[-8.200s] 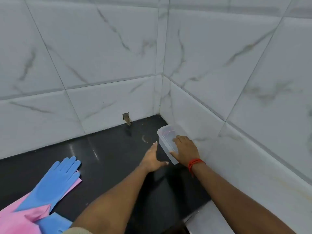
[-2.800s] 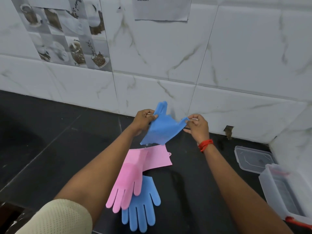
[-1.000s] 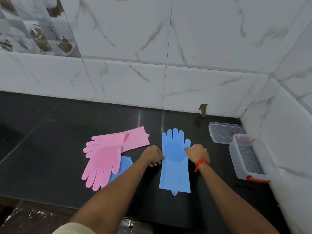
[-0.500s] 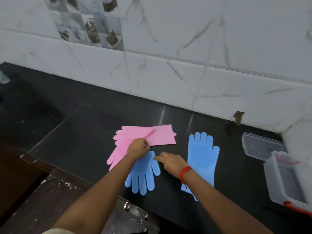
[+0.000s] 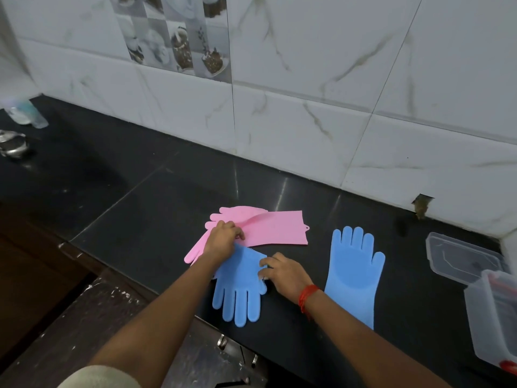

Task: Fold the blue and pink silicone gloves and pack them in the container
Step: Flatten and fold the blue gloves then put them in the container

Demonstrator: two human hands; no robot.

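One blue glove [image 5: 353,271] lies flat on the black counter, fingers toward the wall. A second blue glove [image 5: 237,289] lies with fingers toward me, its cuff under the pink gloves [image 5: 268,228], which overlap each other. My left hand [image 5: 222,240] grips the nearer pink glove at its palm. My right hand [image 5: 282,271] pinches the right edge of the second blue glove. The clear container [image 5: 492,315] stands open at the far right, and its lid [image 5: 461,257] lies beside it.
The counter's front edge runs diagonally just below the gloves, with a dark drawer front [image 5: 218,357] beneath. A tiled wall closes the back and right. A metal vessel [image 5: 12,144] and a clear bottle [image 5: 23,113] stand at the far left.
The view has shifted a little left. My right hand has moved onto the second blue glove's edge and closed on it. My left hand stays on the pink glove.
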